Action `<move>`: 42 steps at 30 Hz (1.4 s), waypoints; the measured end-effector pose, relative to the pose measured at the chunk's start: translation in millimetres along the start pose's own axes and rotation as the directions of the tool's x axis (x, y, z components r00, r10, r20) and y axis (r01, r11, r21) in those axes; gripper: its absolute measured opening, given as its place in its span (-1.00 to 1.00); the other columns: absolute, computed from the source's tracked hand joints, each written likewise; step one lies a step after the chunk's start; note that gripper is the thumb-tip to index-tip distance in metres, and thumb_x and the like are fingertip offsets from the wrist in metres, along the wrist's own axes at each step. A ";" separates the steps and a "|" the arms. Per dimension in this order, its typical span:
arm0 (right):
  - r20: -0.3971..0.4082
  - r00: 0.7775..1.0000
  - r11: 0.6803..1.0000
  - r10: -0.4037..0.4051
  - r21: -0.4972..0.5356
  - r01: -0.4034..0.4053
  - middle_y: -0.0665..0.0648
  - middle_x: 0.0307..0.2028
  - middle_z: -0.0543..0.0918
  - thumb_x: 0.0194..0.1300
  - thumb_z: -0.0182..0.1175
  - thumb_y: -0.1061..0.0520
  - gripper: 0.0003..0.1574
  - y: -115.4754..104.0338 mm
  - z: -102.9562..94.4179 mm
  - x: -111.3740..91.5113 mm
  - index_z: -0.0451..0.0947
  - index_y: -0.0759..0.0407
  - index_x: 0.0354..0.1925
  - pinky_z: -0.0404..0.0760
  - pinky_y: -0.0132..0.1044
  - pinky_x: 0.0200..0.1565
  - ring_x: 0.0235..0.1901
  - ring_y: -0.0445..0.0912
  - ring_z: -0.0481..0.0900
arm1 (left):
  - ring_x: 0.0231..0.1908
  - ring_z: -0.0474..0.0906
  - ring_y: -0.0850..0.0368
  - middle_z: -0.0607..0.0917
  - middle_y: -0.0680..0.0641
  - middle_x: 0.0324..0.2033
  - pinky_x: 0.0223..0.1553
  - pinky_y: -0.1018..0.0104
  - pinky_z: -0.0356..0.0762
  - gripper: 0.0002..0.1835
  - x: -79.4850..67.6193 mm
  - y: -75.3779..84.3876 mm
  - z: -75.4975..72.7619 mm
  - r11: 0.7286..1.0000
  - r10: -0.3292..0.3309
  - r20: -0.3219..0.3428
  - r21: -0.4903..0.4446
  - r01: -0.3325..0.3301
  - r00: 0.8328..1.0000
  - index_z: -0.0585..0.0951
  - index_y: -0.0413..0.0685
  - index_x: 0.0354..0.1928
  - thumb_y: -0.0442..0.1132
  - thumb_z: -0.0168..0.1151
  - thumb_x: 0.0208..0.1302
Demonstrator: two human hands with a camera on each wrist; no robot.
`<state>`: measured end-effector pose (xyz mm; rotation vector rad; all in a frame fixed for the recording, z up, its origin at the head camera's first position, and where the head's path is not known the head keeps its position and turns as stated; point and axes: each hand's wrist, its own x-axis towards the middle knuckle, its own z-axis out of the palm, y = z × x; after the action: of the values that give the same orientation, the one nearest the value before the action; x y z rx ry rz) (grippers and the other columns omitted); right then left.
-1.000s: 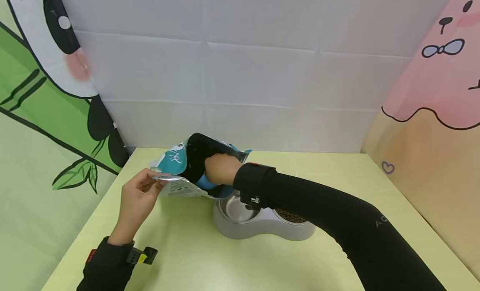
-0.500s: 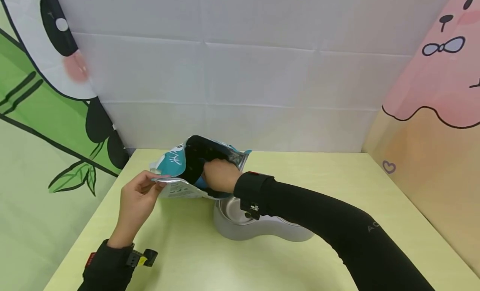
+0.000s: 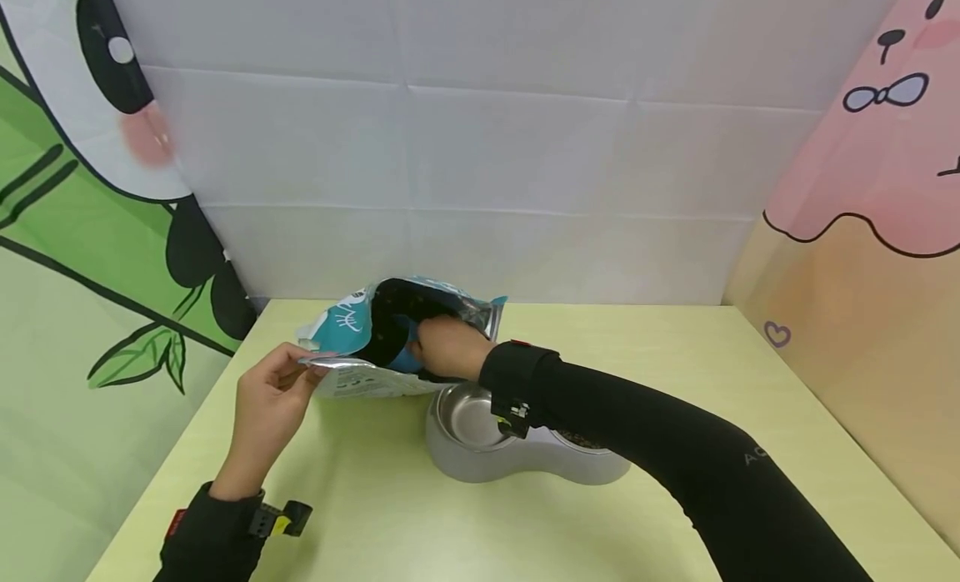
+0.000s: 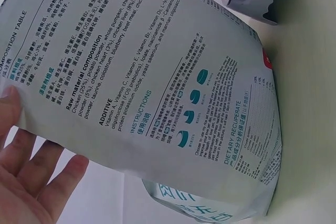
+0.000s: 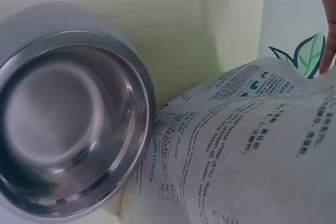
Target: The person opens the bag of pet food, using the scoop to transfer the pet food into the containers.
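Two hands meet at one bag, which is tilted above the far part of the table, behind and to the left of a double bowl. The mouth of the bag gapes toward the person, and its dark interior shows. Left hand: the grip is a pinch, thumb against fingers, on the near left edge of the mouth. Right hand: the grip lies within the mouth, fingers curled about a blue scoop, part of which is visible beside the thumb; the contents of the scoop cannot be made out.

The double bowl consists of a grey stand with two round steel wells. The left well shows bare metal; the right well contains brown kibble, largely covered by the black right sleeve, which passes above it. In the left wrist view, the back panel of the bag carries printed text, including a composition table and four small teal diagrams; the remaining left fingers lie near its edge. In the right wrist view, the left well appears just beside the bag; whether the two touch cannot be told. A pale, creased backdrop rises behind the table, flanked by cartoon panels, green at left and pink at right.
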<state>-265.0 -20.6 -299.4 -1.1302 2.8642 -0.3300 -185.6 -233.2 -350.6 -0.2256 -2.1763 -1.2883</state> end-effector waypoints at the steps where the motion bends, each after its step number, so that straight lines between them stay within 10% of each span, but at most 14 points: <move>1: -0.006 1.000 1.000 0.001 0.004 -0.001 -0.01 -0.75 0.22 0.36 -0.07 0.08 -0.52 -0.5 -0.7 0.1 0.24 0.07 -0.71 0.30 -0.31 -0.50 -0.68 -0.13 0.32 | -0.29 0.55 0.30 0.64 -0.03 -0.31 -0.27 0.59 0.44 -0.90 0.2 0.5 0.2 1.000 -0.003 -0.001 -0.001 0.003 1.000 0.52 -0.17 -0.35 -0.47 0.19 0.09; 42: -0.054 0.998 0.999 0.015 0.053 -0.012 0.02 -0.74 0.23 0.41 -0.19 0.09 -0.45 -18.3 -15.3 -7.7 0.20 0.07 -0.76 0.33 -0.31 -0.48 -0.64 -0.10 0.36 | -0.31 0.53 0.39 0.64 -0.06 -0.31 -0.26 0.62 0.41 -0.91 -0.3 -0.8 -0.5 0.999 -0.036 0.002 0.036 0.036 0.999 0.52 -0.15 -0.33 -0.41 0.21 0.11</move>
<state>-248.9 -25.6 -280.9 -1.1090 2.8905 -0.4393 -185.4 -234.0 -351.2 -0.1745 -2.2128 -1.2685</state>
